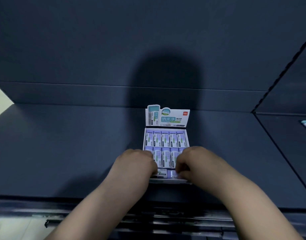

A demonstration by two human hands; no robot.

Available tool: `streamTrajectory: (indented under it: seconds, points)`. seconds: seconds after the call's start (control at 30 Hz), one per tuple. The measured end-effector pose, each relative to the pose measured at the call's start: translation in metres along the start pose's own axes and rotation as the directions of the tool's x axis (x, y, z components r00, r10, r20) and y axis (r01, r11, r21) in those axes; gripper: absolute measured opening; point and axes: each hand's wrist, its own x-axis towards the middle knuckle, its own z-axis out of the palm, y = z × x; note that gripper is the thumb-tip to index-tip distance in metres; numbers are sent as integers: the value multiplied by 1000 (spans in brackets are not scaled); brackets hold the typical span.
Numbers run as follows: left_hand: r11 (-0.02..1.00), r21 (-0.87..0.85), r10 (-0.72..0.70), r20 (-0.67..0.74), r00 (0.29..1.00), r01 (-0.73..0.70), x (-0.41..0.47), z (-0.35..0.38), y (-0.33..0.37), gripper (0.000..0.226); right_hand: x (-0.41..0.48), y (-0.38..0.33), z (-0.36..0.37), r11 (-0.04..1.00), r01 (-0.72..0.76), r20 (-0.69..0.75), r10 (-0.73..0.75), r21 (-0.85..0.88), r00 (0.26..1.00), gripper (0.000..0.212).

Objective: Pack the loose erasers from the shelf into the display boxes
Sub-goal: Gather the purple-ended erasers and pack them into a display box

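Both your hands sit curled at the near end of the display box (166, 144), which stands near the front edge of the shelf (62, 144). Your left hand (138, 161) and right hand (192, 163) are apart, fingertips down on the front-row erasers (166, 174); whether either actually pinches one, I cannot tell. Farther rows run lengthwise away from you.

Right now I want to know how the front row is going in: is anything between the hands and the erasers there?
Nothing visible. The left hand and right hand are already on the front-row erasers inside the display box; their fingers hide the exact contact.
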Motion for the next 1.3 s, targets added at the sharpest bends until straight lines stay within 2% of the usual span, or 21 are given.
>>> streamTrajectory:
  seconds: [0.13, 0.23, 0.37, 0.43, 0.5, 0.53, 0.6, 0.63, 0.73, 0.83, 0.93, 1.0, 1.1, 1.2, 1.3]
  points:
    - [1000, 25, 20, -2, 1000, -20, -2, 3, 2, 35, -4, 0, 5, 1000, 9, -39, -10, -18, 999, 9]
    - [1000, -3, -17, -9, 1000, 17, -3, -1, 5, 32, -4, 1, 8, 1000, -6, -59, 5, -23, 998, 12]
    - [999, -49, 14, -85, 996, -18, -10, -1, 4, 33, -6, 4, 14, 1000, 24, -108, -25, -9, 994, 15]
    - [994, -80, 68, -133, 989, -79, -14, 1, 4, 34, -5, 7, 22, 997, 74, -299, -69, 4, 952, 13]
    - [984, -170, 4, -244, 970, -46, -14, 8, 3, 44, -6, 6, 28, 995, 17, -484, 35, 103, 874, 25]
    - [974, -227, -67, -235, 970, 12, -12, 9, 2, 48, -5, 7, 31, 988, -50, -513, 119, 146, 850, 35]
    - [932, -340, -213, -223, 951, 129, -7, 12, -4, 44, -3, 9, 33, 942, -228, -431, 318, 248, 844, 45]
    - [913, -373, -256, -204, 945, 167, -4, 14, -6, 38, -1, 10, 35, 915, -294, -375, 385, 278, 844, 43]
    - [910, -370, -267, -184, 946, 185, 5, 20, -9, 22, 6, 10, 42, 895, -297, -356, 410, 332, 840, 21]
    - [922, -333, -258, -148, 955, 198, 6, 19, -10, 20, 7, 11, 47, 891, -302, -364, 420, 338, 831, 17]
    - [933, -272, -292, -191, 937, 235, 4, 13, -4, 22, 1, 16, 41, 894, -286, -348, 404, 344, 846, 22]
    - [966, -163, -240, -261, 935, 202, 6, 4, 8, 31, -8, 24, 34, 903, -275, -363, 391, 330, 846, 35]
    - [999, -21, -43, -381, 924, 38, 20, -6, 41, 30, -26, 43, 21, 933, -234, -403, 332, 274, 853, 43]
    - [999, 24, 53, -430, 901, -48, 41, -14, 86, 24, -47, 74, 11, 959, -194, -401, 264, 207, 877, 43]
    - [995, 31, 101, -421, 902, -98, 65, -17, 134, 24, -72, 117, -1, 975, -175, -378, 215, 140, 900, 44]
